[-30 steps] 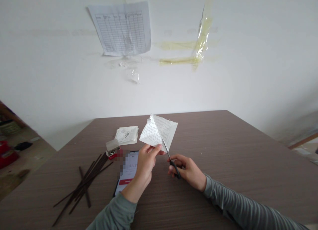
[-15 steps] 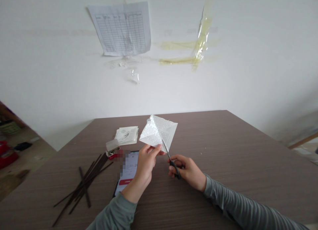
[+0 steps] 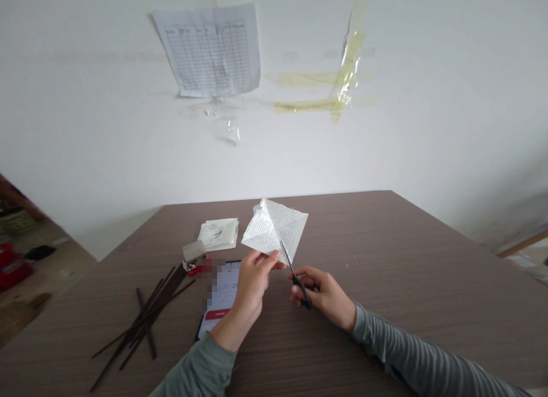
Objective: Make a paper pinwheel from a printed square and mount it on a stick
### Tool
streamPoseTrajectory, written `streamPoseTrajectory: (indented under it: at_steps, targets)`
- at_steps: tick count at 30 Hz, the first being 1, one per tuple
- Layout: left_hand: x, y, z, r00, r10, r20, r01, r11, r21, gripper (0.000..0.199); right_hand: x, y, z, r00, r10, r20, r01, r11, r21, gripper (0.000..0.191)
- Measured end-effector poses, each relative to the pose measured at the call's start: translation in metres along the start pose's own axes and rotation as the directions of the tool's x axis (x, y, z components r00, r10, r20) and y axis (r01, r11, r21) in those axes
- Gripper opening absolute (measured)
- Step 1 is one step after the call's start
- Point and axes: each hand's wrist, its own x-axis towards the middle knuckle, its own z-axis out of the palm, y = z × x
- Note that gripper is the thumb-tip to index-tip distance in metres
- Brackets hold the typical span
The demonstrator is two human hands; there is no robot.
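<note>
A square sheet of printed paper (image 3: 274, 228) with diagonal crease lines is pinched at its near edge by my left hand (image 3: 257, 277), thumb on top. My right hand (image 3: 325, 297) grips the black handles of a pair of scissors (image 3: 303, 293). The scissors' blades lie along the paper's diagonal, pointing away from me toward its middle. Whether both blades sit on either side of the sheet is hard to make out. Under my left wrist lies a phone (image 3: 220, 297) with a lit screen, partly hidden.
Several dark thin sticks (image 3: 145, 317) lie crossed at the left of the brown table (image 3: 406, 260). Behind them are a small open box (image 3: 194, 257) and a stack of paper squares (image 3: 219, 233). A clear object (image 3: 257, 209) peeks out behind the held sheet. A wall (image 3: 299, 157) borders the far edge.
The paper has shifted very slightly to the right, showing more of the clear object behind it. Both hands keep their holds, and the scissors stay on the diagonal.
</note>
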Motion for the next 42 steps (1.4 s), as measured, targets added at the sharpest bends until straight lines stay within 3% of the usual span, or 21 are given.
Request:
streamPoseTrajectory:
  at_steps: [42]
  targets:
    - [-0.0031, 0.0006, 0.0032, 1.000, -0.009, 0.003, 0.009, 1.000, -0.005, 0.051, -0.0014, -0.0033, 0.0002, 1.000, -0.006, -0.014, 0.005, 1.000, -0.015, 0.069]
